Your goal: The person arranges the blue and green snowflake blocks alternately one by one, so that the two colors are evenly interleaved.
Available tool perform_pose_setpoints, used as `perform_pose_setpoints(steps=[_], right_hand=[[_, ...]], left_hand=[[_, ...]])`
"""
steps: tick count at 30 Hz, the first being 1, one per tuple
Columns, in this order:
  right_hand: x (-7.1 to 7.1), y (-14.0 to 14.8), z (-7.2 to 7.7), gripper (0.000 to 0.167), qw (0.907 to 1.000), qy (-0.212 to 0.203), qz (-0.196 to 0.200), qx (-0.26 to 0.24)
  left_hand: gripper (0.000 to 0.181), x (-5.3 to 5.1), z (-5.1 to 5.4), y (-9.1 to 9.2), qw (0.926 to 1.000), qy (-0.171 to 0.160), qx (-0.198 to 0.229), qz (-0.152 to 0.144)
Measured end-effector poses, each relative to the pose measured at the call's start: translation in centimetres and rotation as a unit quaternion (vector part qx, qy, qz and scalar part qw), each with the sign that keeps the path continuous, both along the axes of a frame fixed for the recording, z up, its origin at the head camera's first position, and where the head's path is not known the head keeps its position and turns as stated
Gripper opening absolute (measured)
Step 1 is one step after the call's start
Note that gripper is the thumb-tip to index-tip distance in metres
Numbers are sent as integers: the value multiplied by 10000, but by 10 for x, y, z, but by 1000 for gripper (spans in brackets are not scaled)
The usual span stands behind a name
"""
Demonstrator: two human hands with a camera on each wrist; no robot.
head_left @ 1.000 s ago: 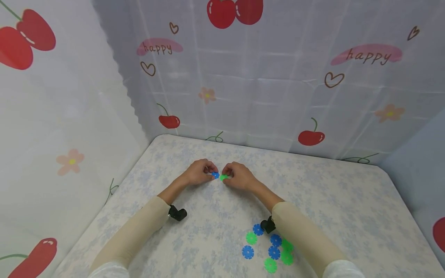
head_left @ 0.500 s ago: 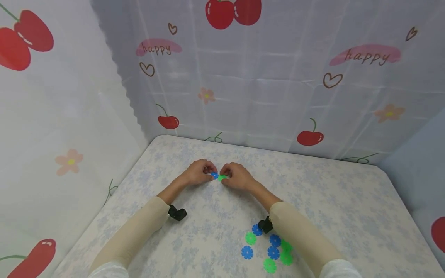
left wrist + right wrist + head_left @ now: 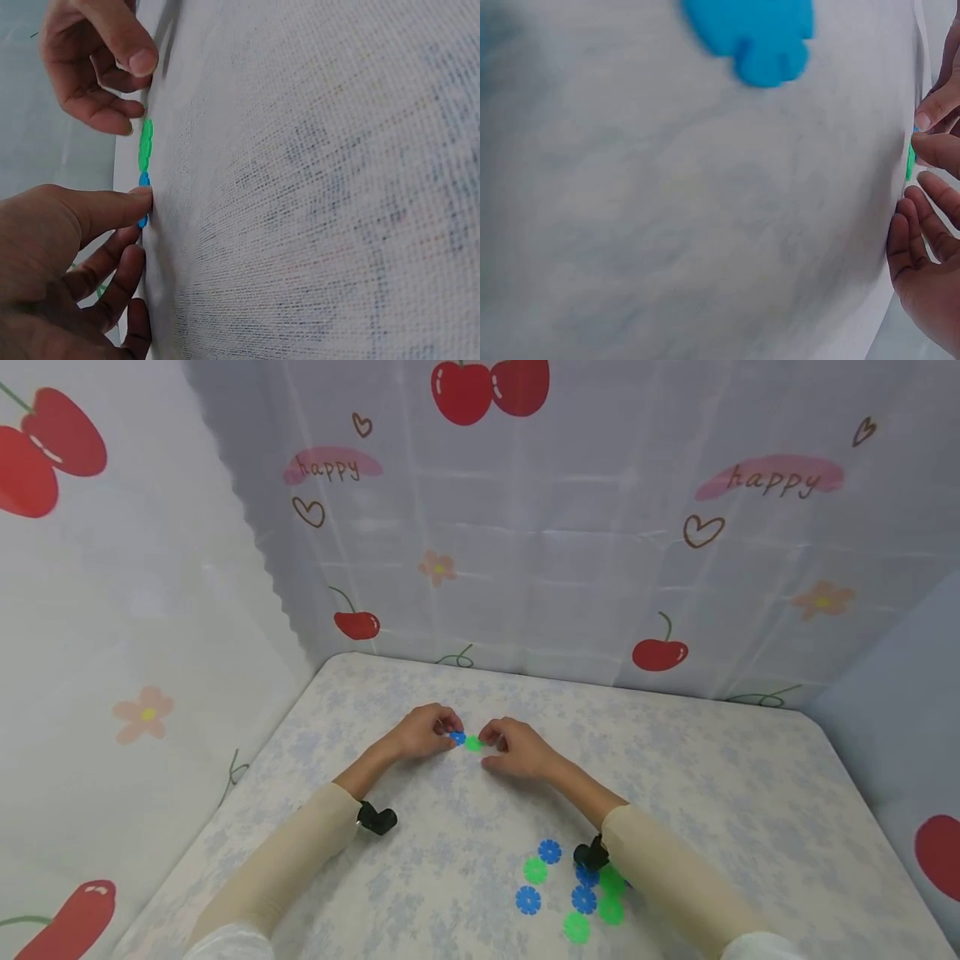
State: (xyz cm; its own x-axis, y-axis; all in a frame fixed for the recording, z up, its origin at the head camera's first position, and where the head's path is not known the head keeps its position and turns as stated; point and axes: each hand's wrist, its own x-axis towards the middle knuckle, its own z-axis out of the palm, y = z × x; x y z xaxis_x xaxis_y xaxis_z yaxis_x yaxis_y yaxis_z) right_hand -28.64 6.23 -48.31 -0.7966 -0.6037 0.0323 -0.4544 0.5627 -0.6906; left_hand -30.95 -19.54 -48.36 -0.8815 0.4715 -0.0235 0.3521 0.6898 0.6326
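Left hand point(image 3: 423, 732), at the end of a beige sleeve point(image 3: 281, 868) that rises beside a cherry-print backdrop point(image 3: 187, 618), pinches a blue notched disc point(image 3: 457, 738) between thumb and fingertips, low over the pale, floral-patterned tabletop point(image 3: 405, 877). A black wrist camera point(image 3: 377, 818) sits at that sleeve's cuff. In the left wrist view the disc is seen nearly edge-on, the thumb lying against its face and the remaining fingers curled behind. Just right of it, its rim meeting the blue rim, is a green notched disc point(image 3: 472, 743); whether the two are slotted together or merely touching cannot be made out. Next comes the right hand point(image 3: 521, 750), which grips nothing: its thumb and fingers are parted and gently bent around a gap, the fingertips just beside the green disc's outer edge. Farther right and nearer the wearer lies a scatter of loose pieces, blue discs point(image 3: 550, 852) and green discs point(image 3: 577, 927), flat on the table, some near one another and some partly hidden by a second black wrist camera point(image 3: 592, 854) and the right sleeve point(image 3: 675, 877). One blue piece point(image 3: 754, 34) looms large and blurred at the top of the right wrist view
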Motion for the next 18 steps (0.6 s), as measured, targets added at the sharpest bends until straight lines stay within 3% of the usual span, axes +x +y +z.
perform_pose_setpoints(steps=[9, 18], right_hand=[[32, 33, 1, 28, 9986, -71, 477, 204], [66, 70, 3, 26, 9965, -351, 691, 308]], left_hand=[[20, -1, -2, 0, 10000, -58, 0, -38], [27, 3, 3, 1, 9999, -34, -45, -115]])
